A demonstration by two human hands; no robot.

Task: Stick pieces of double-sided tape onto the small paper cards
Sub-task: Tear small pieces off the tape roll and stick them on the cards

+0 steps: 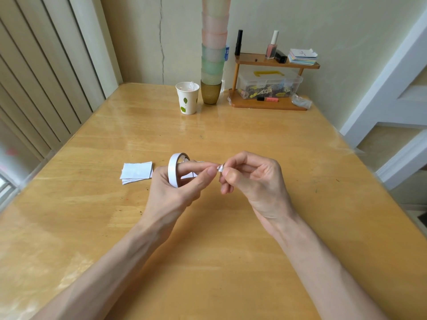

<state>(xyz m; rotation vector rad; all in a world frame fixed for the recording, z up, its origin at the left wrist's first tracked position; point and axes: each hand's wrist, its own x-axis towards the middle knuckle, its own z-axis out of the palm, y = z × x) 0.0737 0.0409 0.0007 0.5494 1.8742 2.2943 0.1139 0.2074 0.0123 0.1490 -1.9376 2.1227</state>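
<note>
Small whitish piece of double-sided tape (219, 168) is up over the yellow wooden tabletop (208, 250), pinched tight in the right hand (251, 179) grip. The left hand (178, 190) grip holds the white tape roll (172, 169), finger through it. Small white paper cards (136, 173) lie stacked just left.

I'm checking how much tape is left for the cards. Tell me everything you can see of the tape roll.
The tape roll is a slim ring, white on its outer face with a darker inner rim, apparently paper-backed. It stands on edge above the table, carried on the left hand, whose forefinger passes through its hole. The right hand pinches a small whitish tape piece just right of it; whether that is still joined cannot be told. The paper cards lie apart, to its left.
</note>
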